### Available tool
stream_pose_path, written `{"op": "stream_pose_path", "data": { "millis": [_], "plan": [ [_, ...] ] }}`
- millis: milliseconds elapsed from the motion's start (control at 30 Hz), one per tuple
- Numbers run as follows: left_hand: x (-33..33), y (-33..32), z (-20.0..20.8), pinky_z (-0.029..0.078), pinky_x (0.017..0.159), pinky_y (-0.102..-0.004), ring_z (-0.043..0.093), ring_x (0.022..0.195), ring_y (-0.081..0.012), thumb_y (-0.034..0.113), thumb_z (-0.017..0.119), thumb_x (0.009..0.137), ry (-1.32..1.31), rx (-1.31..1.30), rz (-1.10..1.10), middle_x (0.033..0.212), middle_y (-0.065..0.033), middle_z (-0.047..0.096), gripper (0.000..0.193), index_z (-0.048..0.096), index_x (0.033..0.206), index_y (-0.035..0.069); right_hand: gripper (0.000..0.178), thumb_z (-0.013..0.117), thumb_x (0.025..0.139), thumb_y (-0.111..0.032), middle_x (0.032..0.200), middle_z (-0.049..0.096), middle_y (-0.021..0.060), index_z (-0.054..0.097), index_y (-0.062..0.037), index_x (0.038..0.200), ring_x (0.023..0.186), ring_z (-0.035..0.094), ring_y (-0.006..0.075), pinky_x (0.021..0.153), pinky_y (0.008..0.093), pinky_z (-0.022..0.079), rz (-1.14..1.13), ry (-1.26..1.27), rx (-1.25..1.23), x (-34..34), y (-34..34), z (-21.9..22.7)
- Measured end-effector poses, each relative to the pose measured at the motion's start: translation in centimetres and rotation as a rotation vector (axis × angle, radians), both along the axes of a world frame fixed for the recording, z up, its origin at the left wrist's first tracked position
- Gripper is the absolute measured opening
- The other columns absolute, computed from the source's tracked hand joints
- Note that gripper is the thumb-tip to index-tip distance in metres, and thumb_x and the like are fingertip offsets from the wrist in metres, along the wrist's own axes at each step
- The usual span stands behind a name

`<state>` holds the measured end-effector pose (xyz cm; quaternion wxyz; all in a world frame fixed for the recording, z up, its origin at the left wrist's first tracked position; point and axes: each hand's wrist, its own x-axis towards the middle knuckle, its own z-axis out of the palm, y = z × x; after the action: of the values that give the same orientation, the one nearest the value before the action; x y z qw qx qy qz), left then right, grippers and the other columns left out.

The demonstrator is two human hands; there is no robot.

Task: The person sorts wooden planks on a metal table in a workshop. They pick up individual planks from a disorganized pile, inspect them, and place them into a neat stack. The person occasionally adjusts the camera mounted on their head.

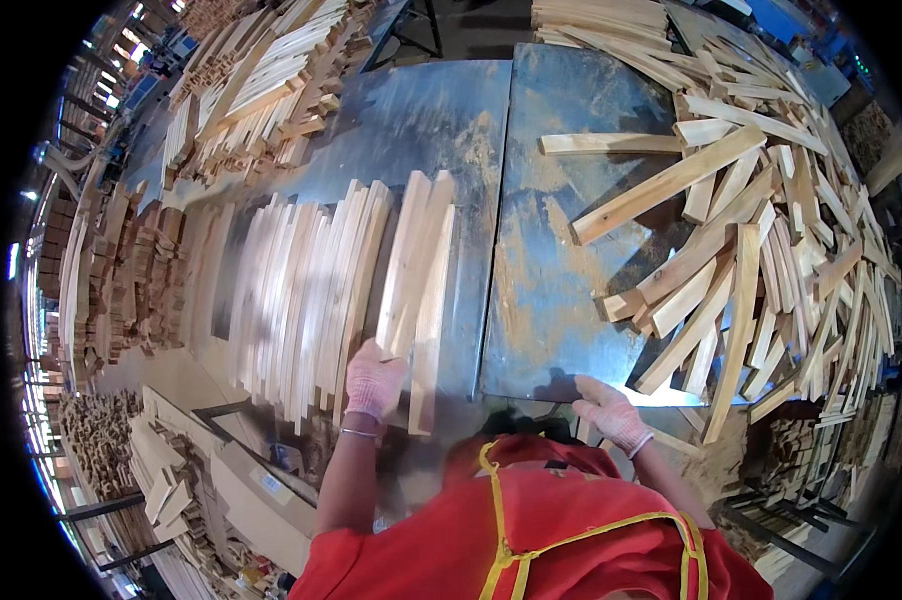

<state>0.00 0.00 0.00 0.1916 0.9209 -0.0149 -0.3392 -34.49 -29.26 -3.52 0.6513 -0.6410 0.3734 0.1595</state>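
Observation:
My left hand (376,382), in a pale pinkish work glove, is closed at the near end of a pale wooden strip (403,275) lying lengthwise on the metal table. Another wooden strip (430,335) lies right beside it and reaches nearer to me. To the left of that hand, a row of wooden strips (306,290) lies side by side. My right hand (612,414), gloved likewise, is by the table's near edge with its fingers stretched out and nothing visible in them.
A loose, crisscrossed heap of wooden pieces (746,240) covers the table's right side. Sawdust marks the metal tabletop (541,300), and a seam runs along it. Stacked strips (261,90) stand at the far left, with more stacked wood (131,270) on the left.

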Motion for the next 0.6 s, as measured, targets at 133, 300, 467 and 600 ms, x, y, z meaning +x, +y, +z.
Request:
{"op": "stream_pose_path", "data": {
  "millis": [133, 300, 467, 600],
  "plan": [
    [-0.4, 1.2, -4.3, 0.039, 0.122, -0.0429, 0.047, 0.15, -0.0356, 0.025, 0.076, 0.083, -0.487, 0.08, -0.059, 0.164, -0.0212, 0.047, 0.08, 0.049, 0.156, 0.009, 0.063, 0.07, 0.101, -0.018, 0.154, 0.058, 0.0201, 0.049, 0.0003, 0.157, 0.141, 0.058, 0.0269, 0.119, 0.0391, 0.045, -0.151, -0.079, -0.144, -3.6, -3.7, 2.5],
    [1.2, 6.8, -9.6, 0.036, 0.126, -0.0461, 0.037, 0.156, -0.041, 0.032, 0.078, 0.086, -0.895, 0.358, -0.01, 0.17, -0.023, 0.036, 0.092, 0.037, 0.165, 0.01, 0.055, 0.069, 0.103, -0.018, 0.148, 0.064, 0.0158, 0.056, 0.0028, 0.152, 0.132, 0.062, 0.0225, 0.111, 0.0365, 0.05, -0.585, -0.342, -0.513, -8.5, -11.4, 4.0],
    [-5.2, -3.5, -5.5, 0.056, 0.102, -0.0494, 0.066, 0.123, -0.0402, 0.047, 0.088, 0.075, -0.42, 0.064, -0.277, 0.139, -0.0217, 0.062, 0.105, 0.039, 0.162, 0.012, 0.071, 0.072, 0.1, -0.021, 0.147, 0.062, 0.0199, 0.043, 0.0034, 0.16, 0.13, 0.062, 0.0259, 0.11, 0.0375, 0.049, -0.785, 0.084, -0.916, -9.3, -19.5, 4.4],
    [-5.6, -3.9, -5.4, 0.059, 0.096, -0.0487, 0.069, 0.116, -0.0411, 0.047, 0.087, 0.076, -0.319, 0.174, -0.344, 0.133, -0.0219, 0.063, 0.098, 0.044, 0.156, 0.01, 0.074, 0.077, 0.095, -0.024, 0.125, 0.071, 0.0184, 0.047, 0.0032, 0.156, 0.1, 0.069, 0.026, 0.091, 0.0387, 0.057, -0.654, 0.004, -1.052, -11.4, -21.3, -1.7]
  ]
}}
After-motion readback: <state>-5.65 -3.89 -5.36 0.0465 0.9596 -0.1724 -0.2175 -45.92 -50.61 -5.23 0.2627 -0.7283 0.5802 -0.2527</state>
